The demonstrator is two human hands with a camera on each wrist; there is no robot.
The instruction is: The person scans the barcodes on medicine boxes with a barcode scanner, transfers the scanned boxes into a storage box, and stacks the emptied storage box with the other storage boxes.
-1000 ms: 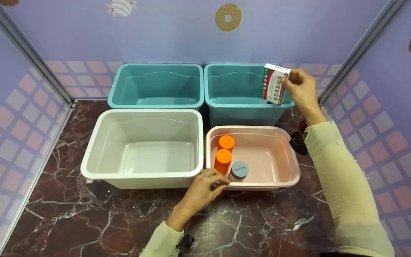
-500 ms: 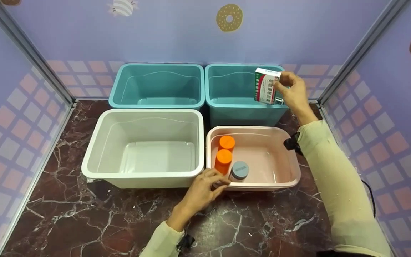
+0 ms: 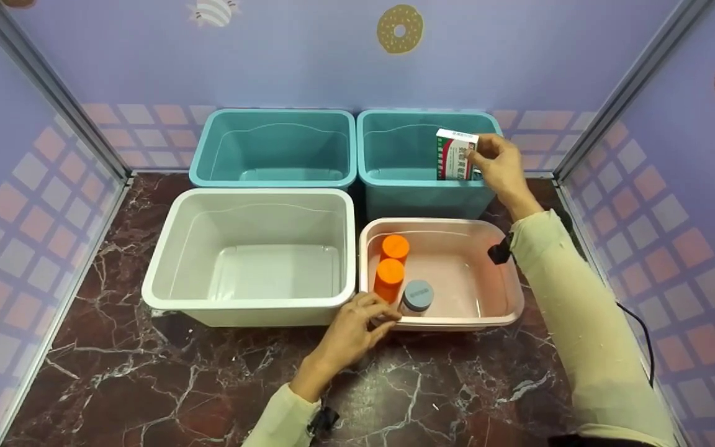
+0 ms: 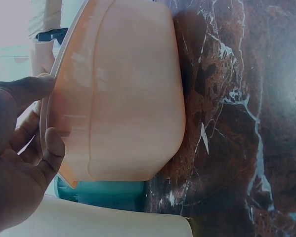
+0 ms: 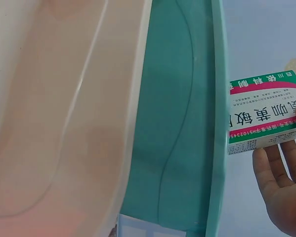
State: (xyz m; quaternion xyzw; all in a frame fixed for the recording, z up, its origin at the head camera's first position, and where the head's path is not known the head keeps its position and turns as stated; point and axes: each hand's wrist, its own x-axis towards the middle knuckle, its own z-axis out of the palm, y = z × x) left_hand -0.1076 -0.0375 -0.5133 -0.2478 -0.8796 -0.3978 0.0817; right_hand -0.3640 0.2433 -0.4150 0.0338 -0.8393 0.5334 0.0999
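My right hand [image 3: 501, 166] pinches a white, green and red medicine box [image 3: 452, 160] at its right edge. The box is upright over the right teal bin [image 3: 422, 200], its lower end down behind the front rim in the head view. In the right wrist view the printed face of the box shows beyond the teal rim. My left hand [image 3: 352, 328] grips the rim of the pink bin [image 3: 457, 321] at its near left corner, thumb and fingers curled about the edge. Inside the pink bin stand two orange-capped bottles [image 3: 390, 273] and a grey-capped bottle [image 3: 418, 296].
A white bin [image 3: 249, 305] stands left of the pink one. Behind it, a second teal bin [image 3: 274, 184] sits beside the right teal bin. Patterned panels enclose the dark marble-look tabletop [image 3: 208, 385] at the back and sides.
My right hand has moved left and down with the medicine box, from the right teal bin's right side to lower over its opening. The left hand stays on the pink rim.
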